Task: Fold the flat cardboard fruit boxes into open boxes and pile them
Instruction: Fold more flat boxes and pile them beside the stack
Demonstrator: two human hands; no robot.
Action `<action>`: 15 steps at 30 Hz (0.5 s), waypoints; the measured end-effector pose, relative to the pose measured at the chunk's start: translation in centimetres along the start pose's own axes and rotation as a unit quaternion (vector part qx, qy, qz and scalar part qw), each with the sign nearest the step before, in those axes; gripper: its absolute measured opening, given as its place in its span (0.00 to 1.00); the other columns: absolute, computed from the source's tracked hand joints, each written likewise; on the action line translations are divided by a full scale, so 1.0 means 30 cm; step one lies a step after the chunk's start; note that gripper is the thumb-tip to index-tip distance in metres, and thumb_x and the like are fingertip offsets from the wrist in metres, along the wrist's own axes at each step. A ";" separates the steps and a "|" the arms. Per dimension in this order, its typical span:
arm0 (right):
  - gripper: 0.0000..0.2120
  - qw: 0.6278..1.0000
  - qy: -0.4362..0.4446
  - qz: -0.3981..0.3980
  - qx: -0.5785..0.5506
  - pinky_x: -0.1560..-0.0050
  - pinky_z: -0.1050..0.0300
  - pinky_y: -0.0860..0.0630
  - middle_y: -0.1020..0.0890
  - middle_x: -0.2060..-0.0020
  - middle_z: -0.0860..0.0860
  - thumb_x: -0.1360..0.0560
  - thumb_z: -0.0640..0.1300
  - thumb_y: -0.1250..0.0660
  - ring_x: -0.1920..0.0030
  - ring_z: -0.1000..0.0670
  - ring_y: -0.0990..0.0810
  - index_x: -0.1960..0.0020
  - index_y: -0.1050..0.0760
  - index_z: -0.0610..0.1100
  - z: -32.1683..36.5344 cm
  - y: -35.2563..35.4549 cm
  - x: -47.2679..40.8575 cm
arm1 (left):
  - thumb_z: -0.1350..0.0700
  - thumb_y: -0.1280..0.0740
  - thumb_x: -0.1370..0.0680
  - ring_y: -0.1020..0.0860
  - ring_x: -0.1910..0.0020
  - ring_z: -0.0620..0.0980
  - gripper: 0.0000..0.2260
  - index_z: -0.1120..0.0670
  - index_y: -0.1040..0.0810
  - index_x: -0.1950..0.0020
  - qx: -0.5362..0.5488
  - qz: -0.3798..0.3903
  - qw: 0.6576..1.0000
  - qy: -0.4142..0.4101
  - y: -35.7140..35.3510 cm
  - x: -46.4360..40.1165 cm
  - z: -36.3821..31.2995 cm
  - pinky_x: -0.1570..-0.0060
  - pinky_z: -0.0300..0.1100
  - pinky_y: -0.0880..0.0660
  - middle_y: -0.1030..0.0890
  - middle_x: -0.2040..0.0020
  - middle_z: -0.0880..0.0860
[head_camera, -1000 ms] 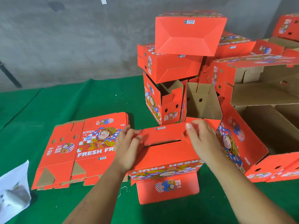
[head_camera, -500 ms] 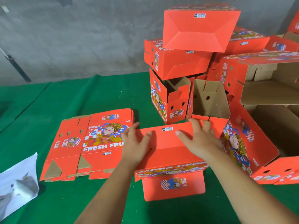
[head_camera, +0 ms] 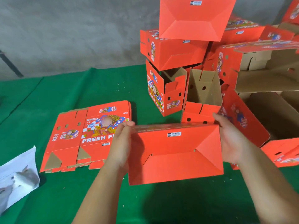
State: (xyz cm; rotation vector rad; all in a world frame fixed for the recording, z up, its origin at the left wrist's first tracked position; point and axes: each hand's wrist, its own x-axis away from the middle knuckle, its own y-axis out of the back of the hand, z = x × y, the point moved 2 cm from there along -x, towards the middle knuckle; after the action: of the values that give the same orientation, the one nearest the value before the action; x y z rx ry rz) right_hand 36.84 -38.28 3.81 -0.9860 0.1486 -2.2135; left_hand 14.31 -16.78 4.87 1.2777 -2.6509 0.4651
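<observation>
Hands — left hand [head_camera: 120, 147] and right hand [head_camera: 233, 143] — clamp the folded box [head_camera: 175, 156] by its ends, seemingly flat-palmed, ready for the pile [head_camera: 182, 50].

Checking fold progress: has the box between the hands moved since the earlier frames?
Yes. The box has tipped up off the green mat, its red bottom now facing the camera.
</observation>
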 end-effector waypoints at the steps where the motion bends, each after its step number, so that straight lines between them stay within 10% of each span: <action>1: 0.28 0.999 -0.027 0.028 -0.013 0.52 0.38 0.18 0.14 0.47 0.39 0.37 0.67 0.23 0.49 0.37 0.14 0.48 0.13 0.46 -0.028 0.010 0.007 | 0.55 0.34 0.30 0.26 0.72 0.49 0.09 0.42 0.20 0.53 0.018 0.030 0.999 -0.031 0.007 0.008 -0.023 0.72 0.38 0.32 0.22 0.64 0.53; 4: 0.36 0.993 -0.062 0.067 -0.080 0.39 0.38 0.22 0.19 0.35 0.40 0.37 0.63 0.20 0.36 0.38 0.19 0.34 0.18 0.45 -0.126 0.049 -0.001 | 0.60 0.31 0.31 0.17 0.48 0.53 0.18 0.45 0.16 0.44 0.042 0.125 0.989 -0.070 0.076 -0.010 -0.031 0.52 0.43 0.22 0.15 0.43 0.53; 6: 0.37 0.987 -0.079 0.101 -0.096 0.31 0.41 0.27 0.23 0.30 0.40 0.31 0.61 0.24 0.31 0.39 0.23 0.28 0.23 0.43 -0.191 0.045 -0.010 | 0.46 0.29 0.25 0.19 0.39 0.58 0.16 0.46 0.15 0.39 0.024 0.071 0.997 0.000 0.131 -0.003 0.004 0.44 0.46 0.20 0.15 0.39 0.53; 10: 0.26 0.988 -0.093 0.127 0.003 0.48 0.48 0.17 0.17 0.39 0.38 0.29 0.52 0.26 0.43 0.40 0.15 0.35 0.18 0.41 -0.266 -0.014 -0.025 | 0.25 0.34 0.28 0.16 0.43 0.59 0.31 0.47 0.14 0.39 -0.028 0.096 0.965 0.242 0.195 0.050 0.123 0.44 0.55 0.18 0.16 0.39 0.60; 12: 0.26 0.992 -0.059 0.114 0.021 0.47 0.46 0.17 0.18 0.37 0.39 0.27 0.49 0.27 0.40 0.40 0.16 0.30 0.23 0.44 -0.262 -0.025 -0.027 | 0.27 0.27 0.32 0.18 0.38 0.61 0.33 0.49 0.15 0.38 -0.022 0.109 0.953 0.281 0.225 0.069 0.145 0.34 0.61 0.26 0.17 0.36 0.61; 15: 0.32 0.992 -0.033 0.112 0.045 0.45 0.44 0.18 0.18 0.35 0.40 0.28 0.49 0.26 0.37 0.39 0.17 0.26 0.29 0.47 -0.230 -0.051 -0.019 | 0.40 0.19 0.38 0.15 0.51 0.61 0.26 0.57 0.11 0.50 0.028 0.067 0.955 0.286 0.273 0.070 0.172 0.47 0.57 0.19 0.15 0.44 0.64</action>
State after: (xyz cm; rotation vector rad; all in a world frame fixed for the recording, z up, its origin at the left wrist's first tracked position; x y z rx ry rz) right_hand 31.50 -37.95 -0.82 -0.9436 0.1212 -1.9647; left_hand 6.55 -15.30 -1.08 0.8114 -2.2419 0.7970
